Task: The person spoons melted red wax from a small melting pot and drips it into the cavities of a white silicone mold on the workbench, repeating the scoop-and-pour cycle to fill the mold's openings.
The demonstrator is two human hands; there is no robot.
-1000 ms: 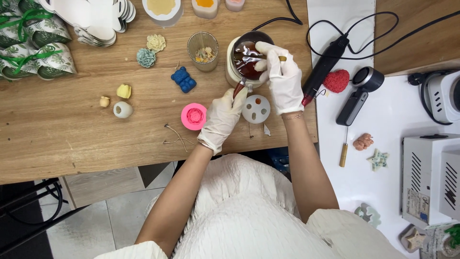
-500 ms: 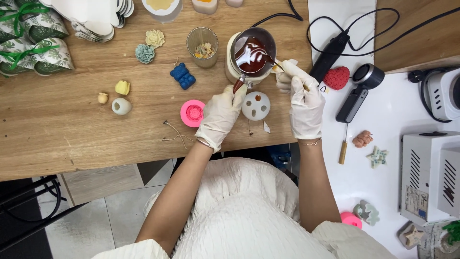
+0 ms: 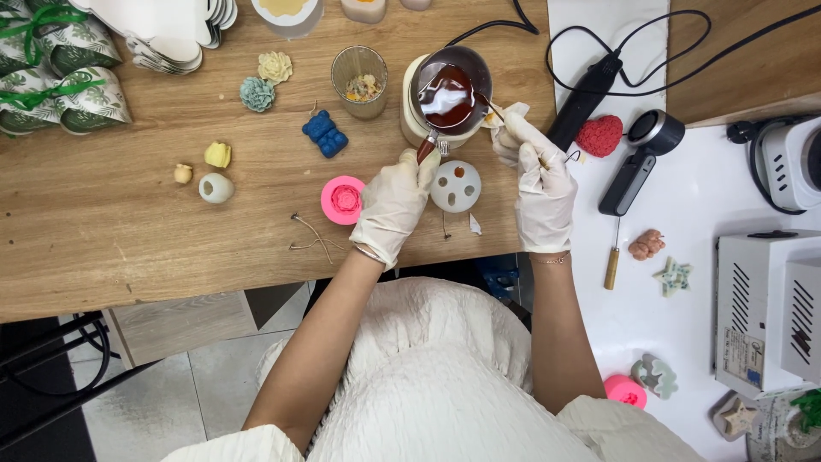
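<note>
Both my hands wear white gloves. My left hand (image 3: 394, 203) grips the wooden handle of a small metal pot (image 3: 451, 88) that holds dark red liquid and sits on a cream base. My right hand (image 3: 537, 175) holds a thin stick whose far end reaches the pot's rim, with a crumpled white tissue (image 3: 511, 115) under the fingers. A round white mould (image 3: 456, 186) with small holes lies on the wooden table (image 3: 128, 239) between my hands. A pink round mould (image 3: 343, 199) lies just left of my left hand.
A glass cup (image 3: 360, 79) of dried bits, a blue bear figure (image 3: 325, 133), flower shapes (image 3: 266, 79) and small yellow and white pieces (image 3: 214, 171) lie on the table. Wrapped leaf-print packets (image 3: 51, 73) sit far left. A black corded tool (image 3: 586, 98), red heart (image 3: 599, 135) and white machines (image 3: 770, 299) stand right.
My right hand has drawn back from over the pot to its right rim, stick and tissue in it. My left hand has stayed on the handle.
</note>
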